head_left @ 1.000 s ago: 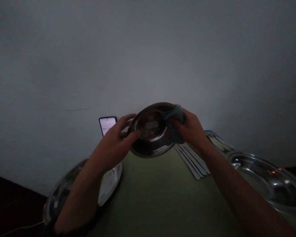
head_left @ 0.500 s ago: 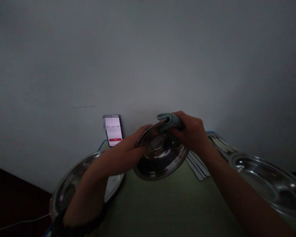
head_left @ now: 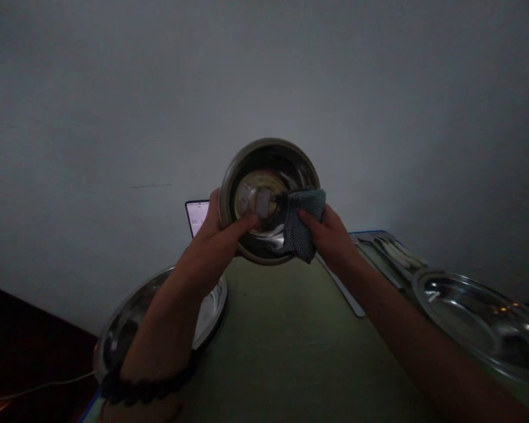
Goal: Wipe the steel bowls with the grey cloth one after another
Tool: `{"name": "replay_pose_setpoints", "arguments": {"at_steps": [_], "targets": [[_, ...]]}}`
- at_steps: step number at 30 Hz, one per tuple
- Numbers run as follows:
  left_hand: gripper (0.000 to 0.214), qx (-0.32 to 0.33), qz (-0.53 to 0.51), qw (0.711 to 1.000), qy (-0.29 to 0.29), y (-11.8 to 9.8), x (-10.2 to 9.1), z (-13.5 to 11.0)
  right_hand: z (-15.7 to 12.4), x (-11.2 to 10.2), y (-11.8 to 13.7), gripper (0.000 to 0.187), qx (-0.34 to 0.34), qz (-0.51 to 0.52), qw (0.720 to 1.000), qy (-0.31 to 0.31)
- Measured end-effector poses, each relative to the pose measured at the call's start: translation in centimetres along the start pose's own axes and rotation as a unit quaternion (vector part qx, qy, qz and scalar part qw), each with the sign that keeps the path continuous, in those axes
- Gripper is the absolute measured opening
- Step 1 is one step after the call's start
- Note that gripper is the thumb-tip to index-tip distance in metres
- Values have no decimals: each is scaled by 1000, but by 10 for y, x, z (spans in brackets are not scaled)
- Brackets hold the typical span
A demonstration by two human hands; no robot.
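Note:
A shiny steel bowl [head_left: 268, 170] is held up above the green table [head_left: 286, 346], tilted so its inside faces me. My left hand [head_left: 218, 241] grips the bowl's lower left rim, thumb inside. My right hand [head_left: 330, 235] is closed on a grey-blue cloth [head_left: 302, 220] that is pressed into the bowl's lower right inside and hangs over its rim.
A large steel plate [head_left: 205, 317] lies at the table's left edge and another steel plate [head_left: 476, 317] at the right. Flat cutlery [head_left: 390, 249] lies behind the right hand. A lit phone [head_left: 197, 214] leans on the grey wall. A white cable [head_left: 39, 388] trails at lower left.
The bowl has been lifted higher and tipped up so its opening faces me. The cloth has moved from the upper rim down into the bowl's lower right inside.

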State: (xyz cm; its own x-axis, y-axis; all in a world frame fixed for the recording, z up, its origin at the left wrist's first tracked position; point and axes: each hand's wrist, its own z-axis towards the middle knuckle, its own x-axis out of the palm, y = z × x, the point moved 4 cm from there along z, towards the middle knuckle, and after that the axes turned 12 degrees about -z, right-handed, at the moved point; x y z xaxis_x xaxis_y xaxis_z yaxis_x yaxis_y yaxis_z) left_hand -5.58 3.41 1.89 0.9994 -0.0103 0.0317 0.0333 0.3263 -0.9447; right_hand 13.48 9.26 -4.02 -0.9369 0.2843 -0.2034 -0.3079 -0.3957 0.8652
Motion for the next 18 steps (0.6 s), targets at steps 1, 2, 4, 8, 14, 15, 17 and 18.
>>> {"name": "replay_pose_setpoints", "arguments": {"at_steps": [1,2,4,8,14,15,17,18], "targets": [[52,-29,-25,999,17,3,-2,1,2,-3,-2,30,1,-11,1000,3],[51,-60,-34,997,29,7,-4,1,4,-8,-1,29,-10,-32,999,0],[47,-101,-9,994,41,12,-10,2,8,-19,9,26,-61,-88,994,0],[42,-86,28,990,103,12,-8,-1,6,-30,35,15,-172,-224,959,37],[41,-79,52,976,194,6,9,-15,-9,-25,53,19,-266,-340,900,-62],[42,-80,56,972,213,5,11,-18,-11,-24,54,20,-280,-349,892,-66],[46,-77,59,966,238,3,14,-22,-12,-23,53,22,-291,-365,882,-74],[47,-73,57,965,245,2,16,-23,-11,-24,52,24,-290,-370,879,-78]]}}
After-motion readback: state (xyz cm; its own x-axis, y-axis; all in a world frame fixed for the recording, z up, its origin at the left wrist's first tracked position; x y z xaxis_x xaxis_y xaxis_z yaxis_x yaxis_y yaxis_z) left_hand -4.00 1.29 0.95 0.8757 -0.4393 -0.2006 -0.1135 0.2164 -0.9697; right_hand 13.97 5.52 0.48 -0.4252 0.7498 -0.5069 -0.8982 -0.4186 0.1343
